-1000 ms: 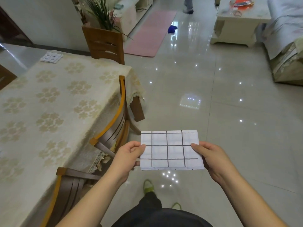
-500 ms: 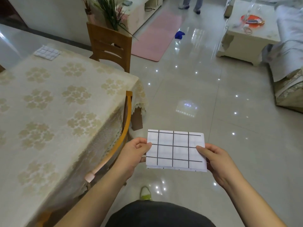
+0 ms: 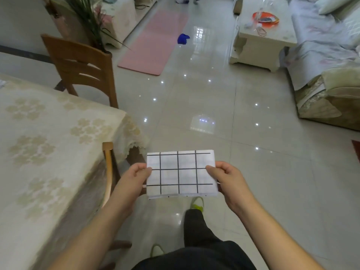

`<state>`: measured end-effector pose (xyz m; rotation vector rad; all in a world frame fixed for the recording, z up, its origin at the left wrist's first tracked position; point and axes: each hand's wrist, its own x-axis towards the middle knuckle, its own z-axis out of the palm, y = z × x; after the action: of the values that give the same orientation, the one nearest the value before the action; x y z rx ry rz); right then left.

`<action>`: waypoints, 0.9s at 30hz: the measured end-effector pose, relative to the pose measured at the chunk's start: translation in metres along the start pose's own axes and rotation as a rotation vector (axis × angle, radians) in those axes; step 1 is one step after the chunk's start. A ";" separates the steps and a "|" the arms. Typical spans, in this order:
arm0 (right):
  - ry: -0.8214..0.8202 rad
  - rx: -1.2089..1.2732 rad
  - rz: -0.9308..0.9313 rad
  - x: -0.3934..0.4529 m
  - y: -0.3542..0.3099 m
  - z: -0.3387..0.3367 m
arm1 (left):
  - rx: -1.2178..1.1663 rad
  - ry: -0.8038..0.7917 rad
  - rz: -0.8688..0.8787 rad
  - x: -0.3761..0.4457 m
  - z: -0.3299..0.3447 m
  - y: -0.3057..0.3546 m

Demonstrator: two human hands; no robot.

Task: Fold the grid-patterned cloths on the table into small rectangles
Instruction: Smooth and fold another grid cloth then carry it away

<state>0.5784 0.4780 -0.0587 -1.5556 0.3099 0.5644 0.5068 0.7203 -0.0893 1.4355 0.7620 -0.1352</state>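
In the lower middle of the frame a grid-patterned cloth [image 3: 181,174] is held up in the air over the tiled floor [image 3: 194,106], well clear of the desk [image 3: 48,143] that fills the left side. It is already folded into a small rectangle, white with dark lines, and several layer edges show along its lower border.

The left hand [image 3: 134,178] pinches the cloth's left short edge, thumb on top and fingers curled beneath; the right hand [image 3: 228,178] pinches the right short edge the same way. Both are closed on the fabric, with the cloth stretched flat between them.

The cloth looks light and soft. It keeps its flat shape here only because it is pulled taut from both ends; slackened, it would likely sag in the middle and the stacked layers could slide apart or fan open. It does not look slippery or fragile, so a firm pinch should do no harm. The best hold seems to be at the short edges, gripping through all the layers at once. For a further fold, or for setting it on the desk, keeping the fingers over the loose lower edges should stop the layers from shifting.
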 end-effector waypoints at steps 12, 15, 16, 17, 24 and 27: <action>-0.079 -0.058 0.002 0.153 -0.094 -0.067 | -0.037 0.064 0.000 0.103 0.102 0.089; -0.097 -0.077 -0.003 0.177 -0.111 -0.068 | -0.079 0.099 0.015 0.120 0.113 0.104; -0.100 -0.081 -0.005 0.184 -0.115 -0.067 | -0.093 0.106 0.012 0.125 0.115 0.109; -0.105 -0.087 -0.010 0.191 -0.120 -0.066 | -0.107 0.112 0.010 0.130 0.118 0.114; -0.136 -0.161 -0.013 0.242 -0.145 -0.046 | -0.162 0.155 0.065 0.171 0.115 0.139; -0.155 -0.181 -0.022 0.265 -0.158 -0.033 | -0.179 0.168 0.068 0.194 0.108 0.146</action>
<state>0.8878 0.4955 -0.0641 -1.6759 0.1260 0.7073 0.7725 0.7149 -0.0782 1.3107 0.8395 0.1050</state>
